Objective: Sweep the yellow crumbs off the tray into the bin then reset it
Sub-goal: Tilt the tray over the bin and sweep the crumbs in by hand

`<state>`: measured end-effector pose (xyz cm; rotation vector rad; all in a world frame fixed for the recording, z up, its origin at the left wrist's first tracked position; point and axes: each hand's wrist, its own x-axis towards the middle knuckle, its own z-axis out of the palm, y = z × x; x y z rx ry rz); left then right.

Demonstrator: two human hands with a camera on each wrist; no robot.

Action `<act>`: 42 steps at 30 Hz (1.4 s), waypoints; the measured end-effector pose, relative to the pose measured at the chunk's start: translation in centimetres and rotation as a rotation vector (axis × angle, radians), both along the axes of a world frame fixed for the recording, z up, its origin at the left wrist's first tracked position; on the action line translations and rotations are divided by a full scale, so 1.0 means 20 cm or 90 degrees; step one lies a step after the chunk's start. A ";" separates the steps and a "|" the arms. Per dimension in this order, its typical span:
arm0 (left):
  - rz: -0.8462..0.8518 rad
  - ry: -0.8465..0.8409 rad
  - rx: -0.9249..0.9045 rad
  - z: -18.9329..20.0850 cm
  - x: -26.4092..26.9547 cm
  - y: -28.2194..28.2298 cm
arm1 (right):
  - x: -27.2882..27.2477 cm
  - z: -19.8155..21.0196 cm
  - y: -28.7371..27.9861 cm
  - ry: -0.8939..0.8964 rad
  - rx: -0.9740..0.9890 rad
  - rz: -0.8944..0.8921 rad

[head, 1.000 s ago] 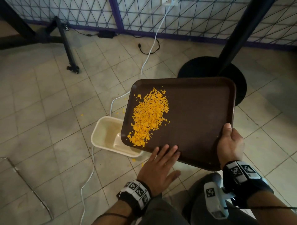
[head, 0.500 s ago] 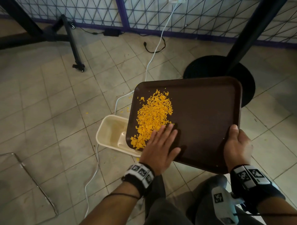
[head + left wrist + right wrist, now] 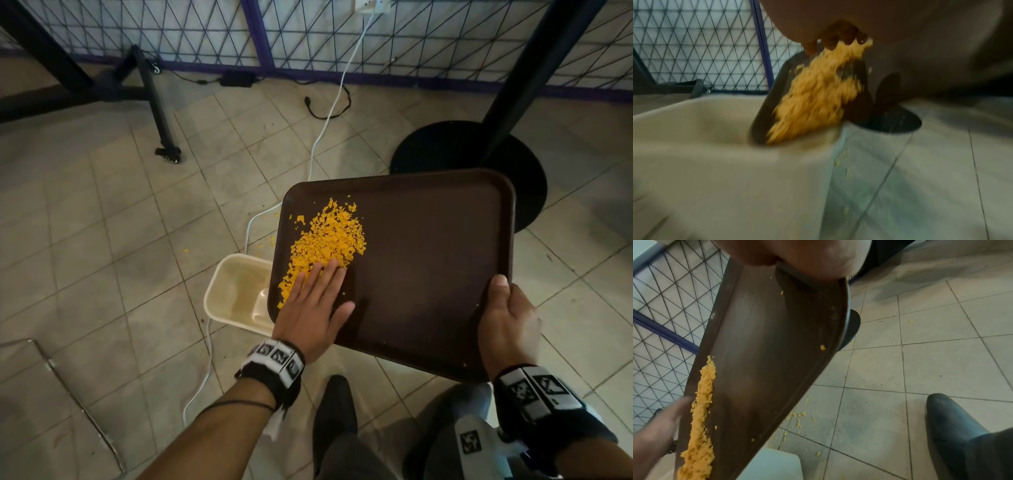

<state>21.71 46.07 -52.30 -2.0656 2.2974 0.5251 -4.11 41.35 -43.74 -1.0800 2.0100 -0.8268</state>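
A dark brown tray (image 3: pixel 428 260) hangs above the floor, tilted down to the left over a cream bin (image 3: pixel 236 294). Yellow crumbs (image 3: pixel 325 240) lie heaped along its left side; the same crumbs (image 3: pixel 816 100) look blurred in the left wrist view, and from the right wrist the crumbs (image 3: pixel 701 418) line the low edge of the tray (image 3: pixel 766 345). My left hand (image 3: pixel 318 298) lies flat on the tray with straight fingers touching the pile's near end. My right hand (image 3: pixel 507 315) grips the tray's right rim, thumb on top.
The bin (image 3: pixel 705 129) stands on a tiled floor with loose crumbs (image 3: pixel 799 415) scattered by it. A white cable (image 3: pixel 322 137) runs past the bin. A black round table base (image 3: pixel 469 164), a black stand leg (image 3: pixel 157 109) and my shoe (image 3: pixel 949 423) are nearby. A wire fence backs the scene.
My left hand has slid forward from the tray's near edge onto its surface and into the crumb pile. The right hand keeps its grip on the tray.
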 end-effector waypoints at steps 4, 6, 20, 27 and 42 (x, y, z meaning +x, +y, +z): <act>-0.005 0.031 -0.058 0.12 -0.14 -0.34 | 0.00 -0.01 0.00 0.003 0.004 -0.006; -0.021 0.020 -0.041 0.14 -0.22 -0.46 | -0.01 -0.02 0.00 0.011 0.001 -0.005; 0.047 -0.065 0.009 0.04 -0.08 -0.19 | 0.00 -0.05 0.02 0.008 -0.008 0.003; 0.001 0.002 -0.031 0.10 -0.35 -0.33 | 0.00 -0.04 0.02 0.020 -0.013 0.005; 0.045 0.008 -0.065 0.10 -0.22 -0.55 | 0.00 -0.05 0.01 0.004 -0.027 0.012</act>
